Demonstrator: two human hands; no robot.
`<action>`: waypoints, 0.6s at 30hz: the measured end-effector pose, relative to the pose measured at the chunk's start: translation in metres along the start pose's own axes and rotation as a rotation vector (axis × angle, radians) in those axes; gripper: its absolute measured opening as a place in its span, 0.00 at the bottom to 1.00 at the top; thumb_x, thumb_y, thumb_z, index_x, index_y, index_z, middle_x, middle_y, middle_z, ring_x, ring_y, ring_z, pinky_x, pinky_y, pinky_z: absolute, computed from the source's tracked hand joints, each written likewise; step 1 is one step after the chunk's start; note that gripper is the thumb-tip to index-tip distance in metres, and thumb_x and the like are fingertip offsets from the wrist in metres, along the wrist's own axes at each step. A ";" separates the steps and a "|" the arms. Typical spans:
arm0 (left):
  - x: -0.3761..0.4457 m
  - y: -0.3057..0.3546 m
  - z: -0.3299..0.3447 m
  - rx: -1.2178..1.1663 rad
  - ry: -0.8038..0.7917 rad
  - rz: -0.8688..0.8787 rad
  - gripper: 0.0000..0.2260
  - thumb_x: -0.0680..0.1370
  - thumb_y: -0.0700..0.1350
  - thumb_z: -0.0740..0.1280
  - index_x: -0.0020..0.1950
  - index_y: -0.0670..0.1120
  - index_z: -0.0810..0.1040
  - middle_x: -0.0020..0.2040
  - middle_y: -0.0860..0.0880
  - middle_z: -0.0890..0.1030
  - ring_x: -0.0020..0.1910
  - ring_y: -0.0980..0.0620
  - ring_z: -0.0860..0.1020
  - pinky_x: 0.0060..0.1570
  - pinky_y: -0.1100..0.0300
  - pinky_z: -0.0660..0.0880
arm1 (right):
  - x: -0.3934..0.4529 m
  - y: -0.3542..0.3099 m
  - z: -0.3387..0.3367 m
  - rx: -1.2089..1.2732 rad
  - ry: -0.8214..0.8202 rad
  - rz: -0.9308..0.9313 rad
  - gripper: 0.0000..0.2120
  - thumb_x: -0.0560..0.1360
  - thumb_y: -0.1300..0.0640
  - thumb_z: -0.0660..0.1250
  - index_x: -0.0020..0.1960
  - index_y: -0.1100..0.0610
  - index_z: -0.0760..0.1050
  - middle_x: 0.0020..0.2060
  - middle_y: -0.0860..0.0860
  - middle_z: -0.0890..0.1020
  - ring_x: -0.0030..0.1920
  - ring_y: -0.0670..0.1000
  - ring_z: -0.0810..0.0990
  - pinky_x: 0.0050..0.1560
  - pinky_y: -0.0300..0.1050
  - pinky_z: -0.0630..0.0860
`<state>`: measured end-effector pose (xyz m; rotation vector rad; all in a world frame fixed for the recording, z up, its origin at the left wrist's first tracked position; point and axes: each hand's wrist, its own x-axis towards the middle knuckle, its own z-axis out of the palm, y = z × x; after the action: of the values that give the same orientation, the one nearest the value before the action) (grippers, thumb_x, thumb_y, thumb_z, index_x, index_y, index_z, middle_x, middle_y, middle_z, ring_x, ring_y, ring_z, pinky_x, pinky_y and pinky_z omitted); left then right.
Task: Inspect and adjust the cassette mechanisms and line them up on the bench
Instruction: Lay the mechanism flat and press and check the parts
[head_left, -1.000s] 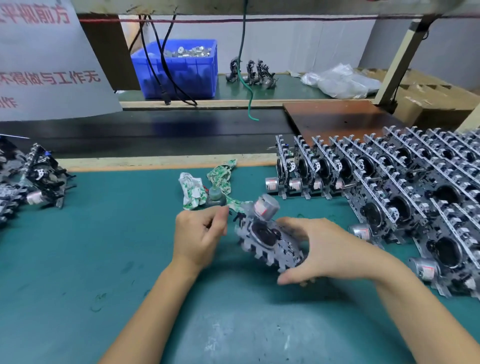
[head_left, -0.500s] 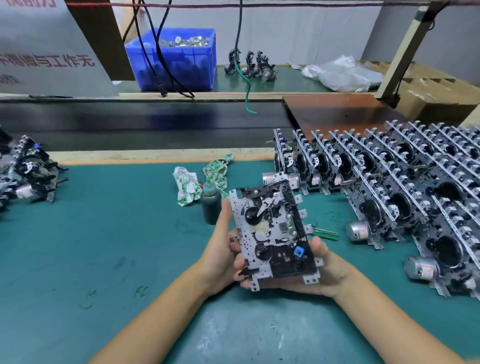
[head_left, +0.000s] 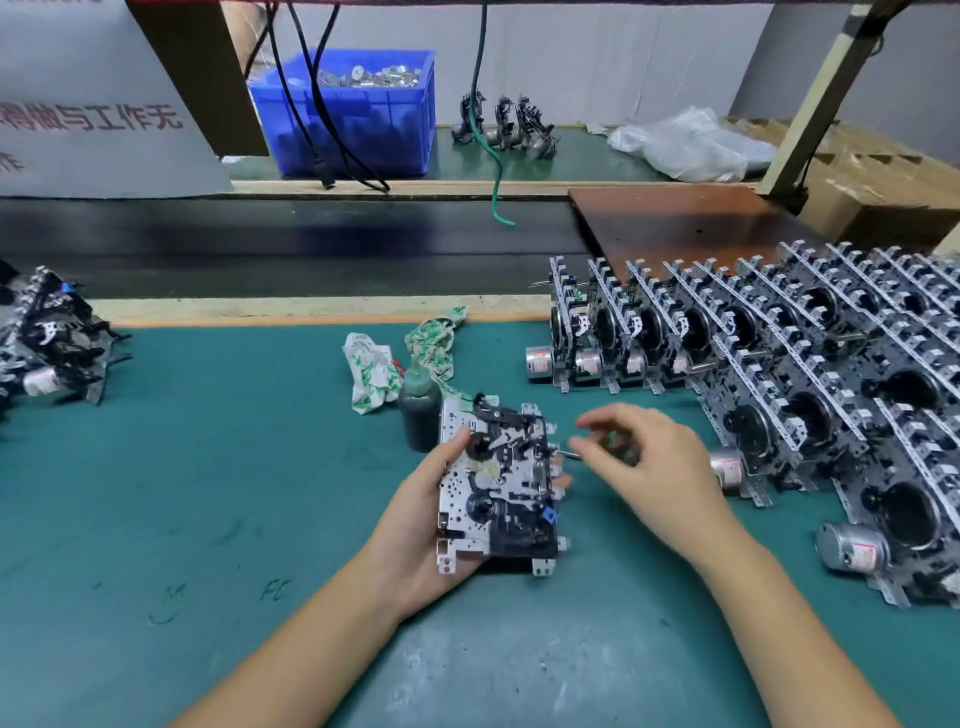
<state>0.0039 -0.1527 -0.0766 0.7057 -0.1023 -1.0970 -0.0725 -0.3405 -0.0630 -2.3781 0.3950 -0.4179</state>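
Observation:
My left hand (head_left: 415, 525) holds one cassette mechanism (head_left: 498, 483) from below, face up above the green mat (head_left: 208, 467), with the thumb lying on its left edge. Just right of it, my right hand (head_left: 654, 467) is curled round a small green-handled screwdriver (head_left: 615, 444). The tool's metal tip points left toward the mechanism's right edge. This hand is blurred. Rows of several finished mechanisms (head_left: 779, 374) stand on edge at the right of the mat.
A dark bottle (head_left: 420, 410) stands right behind the held mechanism, beside crumpled printed paper (head_left: 371, 371). A loose pile of mechanisms (head_left: 47, 338) lies at the far left. Beyond the mat run a black belt (head_left: 260, 244) and a blue bin (head_left: 358, 109).
The mechanism was turned face up. My right hand let go of it and took the green screwdriver from the mat. My left hand now carries the mechanism alone.

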 end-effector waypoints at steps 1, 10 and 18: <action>0.000 -0.001 0.000 -0.009 -0.001 -0.011 0.26 0.70 0.54 0.66 0.61 0.39 0.79 0.63 0.35 0.76 0.59 0.37 0.78 0.63 0.43 0.71 | -0.001 0.002 0.003 -0.211 -0.057 -0.061 0.10 0.71 0.44 0.67 0.49 0.48 0.77 0.43 0.41 0.78 0.46 0.43 0.74 0.49 0.41 0.71; -0.002 -0.002 -0.003 -0.174 -0.011 -0.104 0.34 0.71 0.60 0.65 0.67 0.36 0.73 0.67 0.31 0.70 0.66 0.32 0.70 0.71 0.42 0.61 | 0.003 0.012 0.001 -0.012 -0.118 0.115 0.07 0.80 0.55 0.58 0.44 0.49 0.65 0.30 0.45 0.77 0.31 0.46 0.72 0.35 0.42 0.68; -0.025 -0.020 0.001 -0.178 0.031 -0.167 0.32 0.75 0.63 0.59 0.64 0.37 0.77 0.66 0.36 0.74 0.61 0.39 0.76 0.66 0.46 0.69 | -0.020 -0.011 -0.015 0.843 -0.714 0.264 0.14 0.78 0.51 0.62 0.37 0.55 0.76 0.22 0.48 0.66 0.21 0.45 0.61 0.22 0.34 0.61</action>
<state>-0.0239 -0.1376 -0.0808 0.5779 0.0815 -1.2375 -0.0944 -0.3336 -0.0487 -1.4787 0.1391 0.3437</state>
